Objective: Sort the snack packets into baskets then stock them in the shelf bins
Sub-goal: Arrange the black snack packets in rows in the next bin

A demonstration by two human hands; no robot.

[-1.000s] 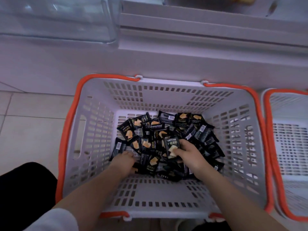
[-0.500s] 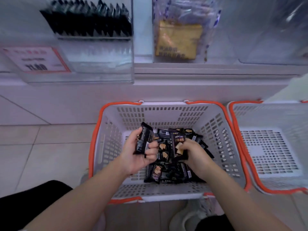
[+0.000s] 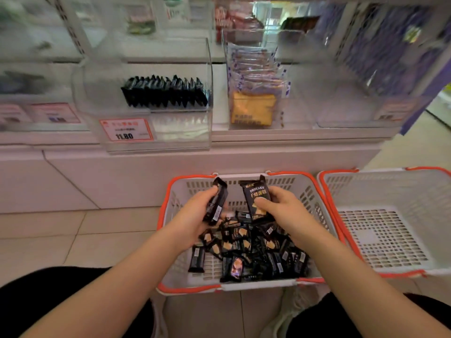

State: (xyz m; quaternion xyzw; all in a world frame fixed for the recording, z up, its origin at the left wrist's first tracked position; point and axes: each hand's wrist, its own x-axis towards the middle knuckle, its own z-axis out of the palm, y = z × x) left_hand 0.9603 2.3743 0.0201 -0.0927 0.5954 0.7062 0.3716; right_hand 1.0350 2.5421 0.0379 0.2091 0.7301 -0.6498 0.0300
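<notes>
Shop floor, two baskets: one (image 3: pixel 244 287) full of black packets (too many to count). Left hand (image 3: pixel 195 215) grips one packet (image 3: pixel 217 203), right hand (image 3: pixel 283 211) pinches another (image 3: pixel 256 198).

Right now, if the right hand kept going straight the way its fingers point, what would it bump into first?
Probably the left hand and the black packet it holds: the right hand, gripping a DRYCAKE packet, points leftward across the basket. Depth is uncertain.

Packets (image 3: pixel 253 250) heaped in basket (image 3: pixel 314 198), second basket (image 3: pixel 380 264) just right, shelf bin (image 3: pixel 156 142) behind and left, holding upright row of packets (image 3: pixel 166 92).
</notes>
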